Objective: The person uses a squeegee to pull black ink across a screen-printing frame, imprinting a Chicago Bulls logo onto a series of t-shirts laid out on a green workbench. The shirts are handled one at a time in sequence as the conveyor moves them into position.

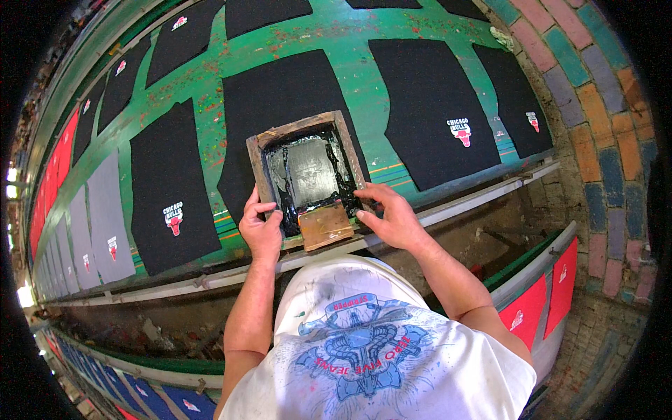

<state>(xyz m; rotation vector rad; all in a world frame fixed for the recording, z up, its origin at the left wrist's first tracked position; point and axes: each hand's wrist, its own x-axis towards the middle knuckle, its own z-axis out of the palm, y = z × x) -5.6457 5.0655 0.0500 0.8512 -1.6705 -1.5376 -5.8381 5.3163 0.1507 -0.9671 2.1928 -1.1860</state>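
Note:
A wooden-framed printing screen (353,148) lies on the black fabric piece (283,87) straight in front of me, at the near edge of the green table. Black ink coats its inner walls and mesh. At its near end rests a squeegee (326,227) with a wooden handle, tilted toward me. My left hand (261,228) is closed on the near left side of the frame, thumb on top. My right hand (393,218) grips the near right corner, its thumb close to the squeegee. The print area beneath the screen is hidden.
The long green table (357,84) carries rows of fabric pieces, such as a black one (427,105) with a bull's-head print on the right and grey ones (110,210) on the left. A metal rail (483,190) edges it. Behind me is another table with red pieces (526,308). Coloured bricks (586,150) pave the right.

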